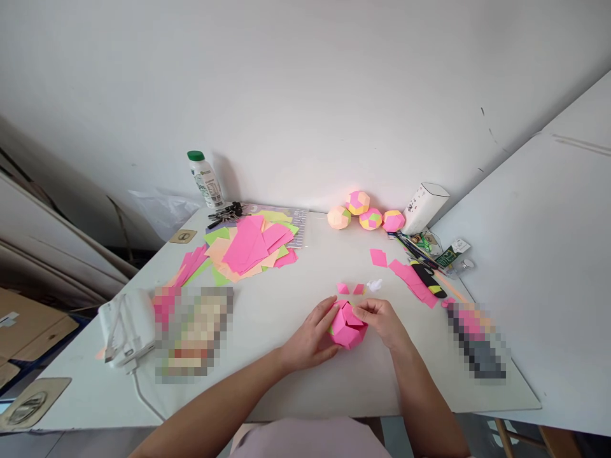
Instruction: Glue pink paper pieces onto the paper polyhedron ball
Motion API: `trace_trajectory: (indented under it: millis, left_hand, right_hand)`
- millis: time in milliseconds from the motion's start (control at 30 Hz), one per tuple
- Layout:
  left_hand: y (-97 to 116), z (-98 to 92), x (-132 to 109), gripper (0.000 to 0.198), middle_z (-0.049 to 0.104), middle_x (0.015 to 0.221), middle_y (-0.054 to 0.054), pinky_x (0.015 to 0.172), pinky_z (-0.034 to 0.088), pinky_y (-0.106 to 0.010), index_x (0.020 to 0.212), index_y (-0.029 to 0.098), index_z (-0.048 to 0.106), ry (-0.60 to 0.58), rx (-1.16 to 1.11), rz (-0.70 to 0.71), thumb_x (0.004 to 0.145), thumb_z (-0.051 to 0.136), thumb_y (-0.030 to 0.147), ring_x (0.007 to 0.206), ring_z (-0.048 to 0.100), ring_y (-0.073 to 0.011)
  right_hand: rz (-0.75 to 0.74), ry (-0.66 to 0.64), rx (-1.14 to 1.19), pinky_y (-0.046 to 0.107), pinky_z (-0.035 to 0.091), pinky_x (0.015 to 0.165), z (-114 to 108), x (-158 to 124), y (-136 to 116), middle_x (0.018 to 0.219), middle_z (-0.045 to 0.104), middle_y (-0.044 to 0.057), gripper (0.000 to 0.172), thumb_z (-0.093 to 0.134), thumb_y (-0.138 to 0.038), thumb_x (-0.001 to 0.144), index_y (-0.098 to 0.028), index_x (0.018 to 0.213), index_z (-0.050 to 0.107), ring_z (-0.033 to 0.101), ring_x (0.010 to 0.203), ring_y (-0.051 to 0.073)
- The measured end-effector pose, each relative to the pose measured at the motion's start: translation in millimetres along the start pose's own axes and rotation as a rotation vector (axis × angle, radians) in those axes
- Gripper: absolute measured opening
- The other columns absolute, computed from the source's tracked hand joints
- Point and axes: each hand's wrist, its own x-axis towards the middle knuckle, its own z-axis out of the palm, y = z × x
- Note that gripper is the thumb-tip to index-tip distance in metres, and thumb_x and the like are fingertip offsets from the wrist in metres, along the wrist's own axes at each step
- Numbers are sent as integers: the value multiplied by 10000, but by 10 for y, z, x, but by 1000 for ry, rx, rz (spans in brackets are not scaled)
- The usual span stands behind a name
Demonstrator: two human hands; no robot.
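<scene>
A pink folded-paper ball [347, 335] with a bit of green on its left side rests on the table between my hands. An open gap shows near its top. My left hand [312, 337] is curved round the ball's left side, fingers at the top and thumb low. With thumb and index finger, my right hand [382, 320] pinches a pink paper flap at the ball's upper right. Just beyond the ball lie two small pink paper pieces [342, 288] and a crumpled white scrap [374, 285].
Finished paper balls [370, 219] sit by the wall beside a white box [424, 207]. A black-and-yellow cutter [428, 280] lies on pink strips at right. Coloured paper sheets [248, 245], keys [229, 212] and a green-capped bottle [206, 181] are at back left; a white charger [128, 324] stands left.
</scene>
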Motion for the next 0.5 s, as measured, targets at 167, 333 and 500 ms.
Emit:
trace_trajectory:
  millis: [167, 333, 500]
  left_hand:
    - [-10, 17, -5, 830, 188, 1501, -180, 1080, 346, -527, 1486, 227, 20, 14, 43, 30, 862, 566, 255, 1388, 228, -330]
    - [4, 32, -12, 842, 201, 1490, -202, 1075, 349, -534, 1484, 190, -5, 7, 92, 31, 855, 554, 225, 1393, 216, -330]
    - [35, 40, -16, 844, 223, 1478, -227, 1066, 358, -537, 1480, 171, -17, 18, 117, 33, 851, 547, 193, 1387, 237, -335]
  right_hand:
    - [9, 15, 13, 284, 446, 638, 37, -2, 21, 691, 673, 15, 241, 704, -411, 722, -171, 702, 710, 586, 659, 153]
    - [23, 50, 2, 283, 446, 629, 76, 3, 46, 688, 662, 17, 248, 712, -409, 710, -163, 692, 696, 583, 658, 156]
    - [17, 72, -18, 283, 439, 623, 95, 3, 67, 670, 639, 8, 239, 705, -400, 715, -164, 681, 682, 569, 647, 153]
